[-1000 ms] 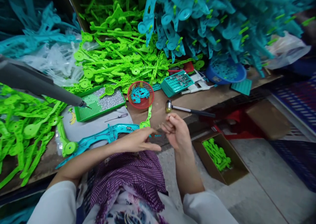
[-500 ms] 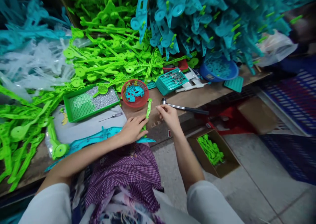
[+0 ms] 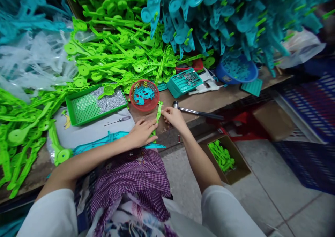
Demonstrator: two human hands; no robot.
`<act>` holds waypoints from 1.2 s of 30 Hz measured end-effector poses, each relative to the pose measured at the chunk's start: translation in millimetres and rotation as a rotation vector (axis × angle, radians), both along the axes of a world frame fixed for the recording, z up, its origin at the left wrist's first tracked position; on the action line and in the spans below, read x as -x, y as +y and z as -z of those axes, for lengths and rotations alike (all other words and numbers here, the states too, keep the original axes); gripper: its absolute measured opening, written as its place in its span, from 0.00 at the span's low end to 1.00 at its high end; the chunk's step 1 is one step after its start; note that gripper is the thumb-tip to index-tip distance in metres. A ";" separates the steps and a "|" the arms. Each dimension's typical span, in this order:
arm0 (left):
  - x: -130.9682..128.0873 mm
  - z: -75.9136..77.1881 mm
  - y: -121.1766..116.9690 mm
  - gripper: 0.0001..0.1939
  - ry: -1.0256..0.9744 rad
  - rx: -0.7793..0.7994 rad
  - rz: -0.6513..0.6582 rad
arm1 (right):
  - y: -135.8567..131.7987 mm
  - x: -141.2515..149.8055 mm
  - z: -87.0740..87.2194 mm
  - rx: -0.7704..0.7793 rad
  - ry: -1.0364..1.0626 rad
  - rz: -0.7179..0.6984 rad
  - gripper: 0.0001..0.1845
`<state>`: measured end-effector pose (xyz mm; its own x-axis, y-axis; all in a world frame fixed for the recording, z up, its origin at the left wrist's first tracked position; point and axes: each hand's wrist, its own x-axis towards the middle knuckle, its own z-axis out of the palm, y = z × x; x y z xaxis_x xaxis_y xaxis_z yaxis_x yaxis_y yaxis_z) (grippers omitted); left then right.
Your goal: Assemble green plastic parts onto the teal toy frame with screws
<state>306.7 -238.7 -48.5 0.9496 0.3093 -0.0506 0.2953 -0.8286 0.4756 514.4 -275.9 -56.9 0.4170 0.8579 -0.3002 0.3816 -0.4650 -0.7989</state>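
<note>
A long teal plastic part (image 3: 104,141) lies along the front of the wooden bench (image 3: 199,102). My left hand (image 3: 142,132) rests flat on its right end, fingers spread, pressing it down. A small green plastic strip (image 3: 158,113) stands across that end. My right hand (image 3: 174,117) pinches the strip near its middle, fingers closed on it. A small hammer (image 3: 196,112) with a dark handle lies just right of my right hand.
A red basket (image 3: 143,94) of teal bits, a green tray (image 3: 95,104) of tiny metal pieces, a screwdriver (image 3: 117,120) and a teal tray (image 3: 184,82) sit behind. Heaps of green (image 3: 117,52) and teal parts (image 3: 225,17) fill the back. A cardboard box (image 3: 226,158) of green pieces stands on the floor.
My right hand came down from mid-air to the bench and closed on the green strip. My left hand settled flat on the teal part. The grey tool at left left the view.
</note>
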 end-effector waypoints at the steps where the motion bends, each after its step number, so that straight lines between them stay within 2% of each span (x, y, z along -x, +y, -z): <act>1: 1.1 -0.8 1.6 0.26 -0.007 0.027 -0.003 | -3.6 1.5 -4.4 -0.013 0.001 0.001 0.11; 3: 2.1 -5.3 3.2 0.26 -0.068 0.121 -0.034 | -15.6 9.0 -17.6 -0.136 0.027 0.015 0.11; 4: 1.2 -9.0 2.3 0.26 -0.133 0.190 -0.061 | -23.7 15.0 -25.6 -0.245 0.057 0.034 0.11; 6: -5.7 -17.8 -4.2 0.28 -0.313 0.389 -0.118 | -41.2 29.6 -41.5 -0.482 0.121 0.097 0.12; 7: -11.9 -22.0 -9.6 0.29 -0.400 0.526 -0.135 | -49.5 36.7 -48.2 -0.547 0.135 0.124 0.12; 9: -27.8 -27.5 -22.6 0.28 -0.492 0.873 -0.146 | -63.8 46.1 -56.8 -0.587 0.116 0.180 0.12; 11: -42.3 -28.3 -33.3 0.28 -0.448 1.212 -0.172 | -78.0 45.6 -58.7 -0.519 0.031 0.260 0.13; 12: -46.8 -27.5 -36.2 0.29 -0.413 1.314 -0.201 | -86.5 41.9 -57.9 -0.445 -0.035 0.293 0.14; 14: -48.5 -26.2 -36.3 0.30 -0.365 1.395 -0.273 | -108.0 31.4 -56.1 -0.237 -0.134 0.275 0.17; 15: -46.3 -26.8 -34.0 0.29 -0.362 1.396 -0.304 | -120.1 27.1 -56.3 -0.126 -0.125 0.212 0.18; 17: -38.8 -32.7 -28.3 0.25 -0.378 1.389 -0.338 | -141.8 25.3 -61.0 0.026 0.095 0.017 0.20; 18: -35.0 -38.0 -26.2 0.23 -0.385 1.399 -0.338 | -148.8 28.8 -65.0 0.021 0.259 -0.066 0.20; 20: -29.7 -52.0 -25.6 0.18 -0.376 1.475 -0.298 | -150.5 42.5 -74.1 -0.183 0.476 -0.122 0.21; 21: -28.2 -59.6 -27.1 0.17 -0.356 1.539 -0.269 | -145.0 50.9 -77.8 -0.341 0.469 -0.079 0.20; 22: -27.0 -66.7 -29.2 0.18 -0.329 1.609 -0.251 | -136.3 59.1 -80.3 -0.470 0.386 0.008 0.17; 24: -24.0 -77.6 -33.3 0.22 -0.283 1.718 -0.285 | -114.6 71.6 -80.7 -0.601 0.171 0.211 0.11; 27: -14.9 -81.5 -33.0 0.20 -0.213 1.705 -0.395 | -89.3 77.5 -70.0 -0.641 0.013 0.331 0.08; 29: -7.8 -76.7 -27.6 0.19 -0.177 1.551 -0.405 | -81.9 75.6 -57.7 -0.622 0.058 0.309 0.07; 33: -0.2 -59.4 -8.4 0.13 -0.167 1.130 -0.357 | -76.8 71.3 -34.3 -0.442 0.421 0.219 0.12; 36: 0.6 -49.6 10.0 0.11 -0.129 1.008 -0.307 | -73.2 71.3 -25.5 -0.294 0.661 0.174 0.19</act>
